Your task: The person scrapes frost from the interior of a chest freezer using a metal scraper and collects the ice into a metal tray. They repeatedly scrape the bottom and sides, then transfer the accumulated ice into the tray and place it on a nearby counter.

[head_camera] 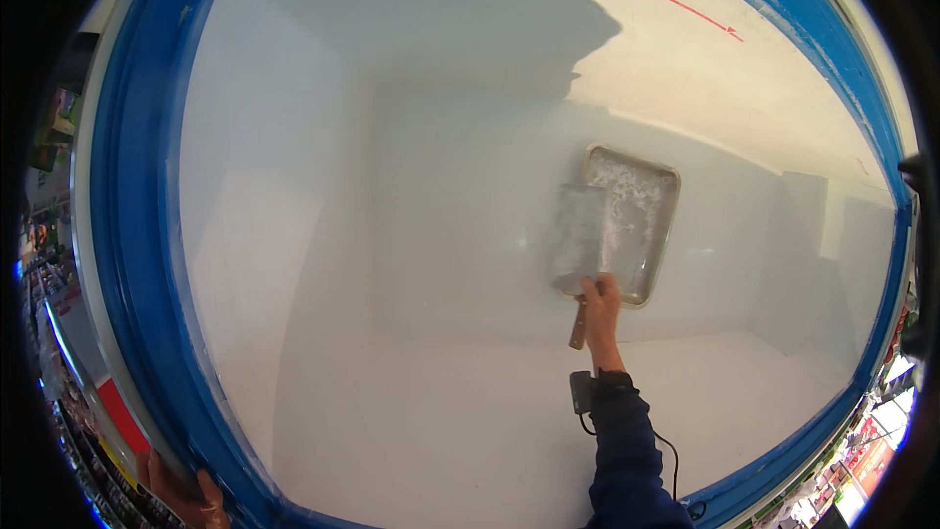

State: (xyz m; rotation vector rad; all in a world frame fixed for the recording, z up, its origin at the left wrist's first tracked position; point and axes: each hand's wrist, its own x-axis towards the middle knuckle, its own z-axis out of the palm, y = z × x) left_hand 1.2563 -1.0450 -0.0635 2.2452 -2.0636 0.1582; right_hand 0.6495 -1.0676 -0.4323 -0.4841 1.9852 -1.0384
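My right hand (604, 308) reaches down into a white chest freezer and holds the top edge of a wide metal blade (580, 235), like a cleaver or scraper. The blade has a brown riveted handle (579, 325) and looks frosted or blurred. It overlaps the left side of a shallow metal tray (646, 235) with rounded corners, which lies on the freezer floor with white frosty residue in it. My left hand (183, 492) rests at the lower left on the freezer's outer rim, its fingers apart. Part of the tray is hidden under the blade and hand.
The blue freezer rim (139, 184) surrounds the opening. A red line marking (690, 11) shows on the far inner wall. A raised step (800, 250) stands at the right inside. A small black device (581, 391) with a cable is at my right wrist. Shelves of goods lie beyond.
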